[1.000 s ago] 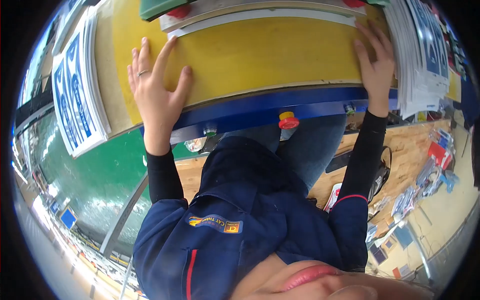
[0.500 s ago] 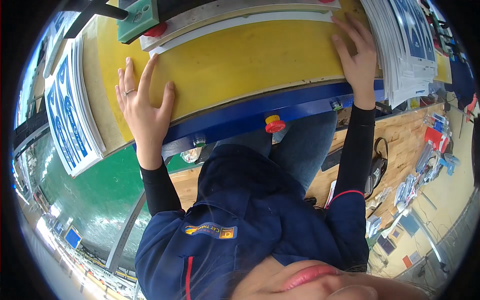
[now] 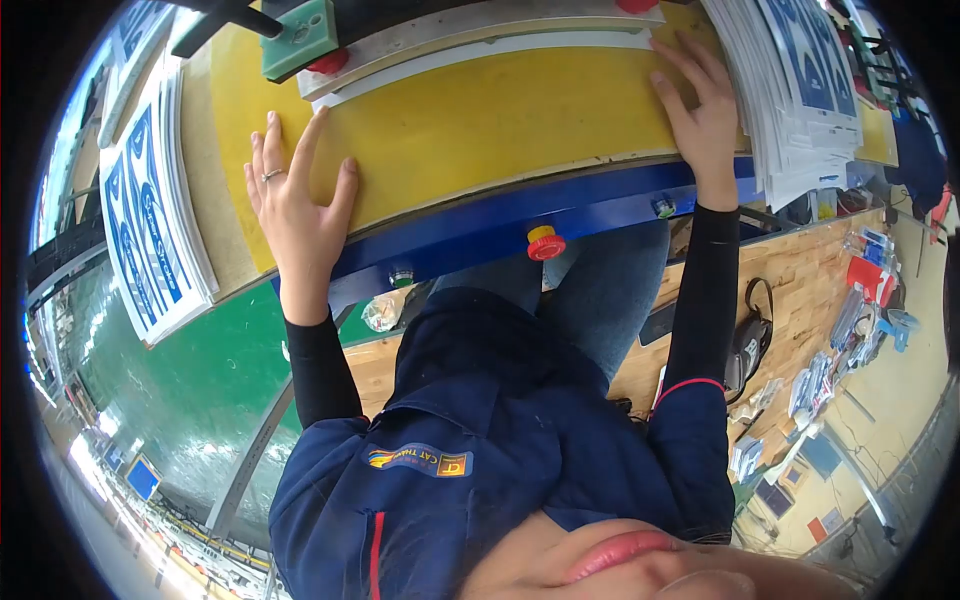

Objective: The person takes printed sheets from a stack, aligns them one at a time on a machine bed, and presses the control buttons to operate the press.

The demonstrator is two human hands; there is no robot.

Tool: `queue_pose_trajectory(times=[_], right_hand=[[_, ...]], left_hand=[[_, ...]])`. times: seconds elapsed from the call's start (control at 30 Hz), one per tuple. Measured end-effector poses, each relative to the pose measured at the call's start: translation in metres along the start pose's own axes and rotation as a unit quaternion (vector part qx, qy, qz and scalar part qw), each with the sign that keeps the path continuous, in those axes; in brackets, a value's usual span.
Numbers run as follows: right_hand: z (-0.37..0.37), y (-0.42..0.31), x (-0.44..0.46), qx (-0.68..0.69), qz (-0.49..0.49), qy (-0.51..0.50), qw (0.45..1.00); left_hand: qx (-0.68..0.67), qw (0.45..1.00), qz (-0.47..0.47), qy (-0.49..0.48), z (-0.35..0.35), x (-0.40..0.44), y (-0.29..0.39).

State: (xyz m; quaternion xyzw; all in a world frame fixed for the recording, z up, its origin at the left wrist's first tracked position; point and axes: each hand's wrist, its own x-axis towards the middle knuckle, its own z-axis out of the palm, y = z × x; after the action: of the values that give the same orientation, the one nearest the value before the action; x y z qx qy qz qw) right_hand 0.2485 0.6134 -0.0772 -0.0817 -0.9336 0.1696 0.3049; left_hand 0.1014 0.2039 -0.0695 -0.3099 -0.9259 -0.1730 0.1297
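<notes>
On your left, a big green surface (image 3: 170,390) shines with white glare, and a grey metal bar (image 3: 252,455) slants beside it. Bright light (image 3: 103,517) glows farther out. On your right, brown wood (image 3: 800,262) sits near a pale floor (image 3: 888,368).

The table (image 3: 500,120) bears a white strip (image 3: 575,40) and printed stacks (image 3: 150,220).

The patch (image 3: 418,459) on the person's navy shirt (image 3: 490,415) reads "CAT THAN…", upside down, beside a "CT" emblem (image 3: 455,464). Blue script on the sheets (image 3: 150,235) at the table's (image 3: 480,120) left edge is illegible.
</notes>
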Motion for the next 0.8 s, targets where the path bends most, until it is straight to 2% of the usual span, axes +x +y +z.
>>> queue_pose_trajectory(times=[0.07,0.1,0.17,0.27,0.33,0.47,0.6,0.8], right_hand=[[-0.002,0.000,-0.002,0.044,0.014,0.023,0.999],[-0.005,-0.001,-0.006,0.077,0.034,0.030,0.996],[-0.013,0.000,-0.012,0.143,0.068,0.046,0.986],[-0.034,-0.010,-0.043,-0.003,-0.017,-0.089,0.996],[-0.056,-0.029,-0.065,-0.075,-0.009,-0.172,0.982],[-0.078,-0.030,-0.089,-0.068,0.051,-0.259,0.962],[-0.086,-0.035,-0.084,-0.098,0.065,-0.300,0.947],[-0.078,-0.042,-0.089,-0.134,0.058,-0.237,0.961]], left_hand=[[-0.009,1.000,0.008,0.000,-0.001,-0.001,-0.003],[-0.111,0.993,-0.004,-0.032,-0.006,-0.002,-0.009],[-0.309,0.946,-0.028,-0.093,-0.017,-0.004,-0.023],[-0.058,0.981,0.081,-0.165,-0.047,-0.028,0.013],[-0.043,0.977,0.096,-0.188,-0.044,-0.057,0.028],[-0.056,0.979,0.101,-0.167,-0.033,-0.080,0.030],[-0.049,0.977,0.111,-0.178,-0.044,-0.074,0.032],[-0.036,0.982,0.105,-0.156,-0.039,-0.078,0.037]])
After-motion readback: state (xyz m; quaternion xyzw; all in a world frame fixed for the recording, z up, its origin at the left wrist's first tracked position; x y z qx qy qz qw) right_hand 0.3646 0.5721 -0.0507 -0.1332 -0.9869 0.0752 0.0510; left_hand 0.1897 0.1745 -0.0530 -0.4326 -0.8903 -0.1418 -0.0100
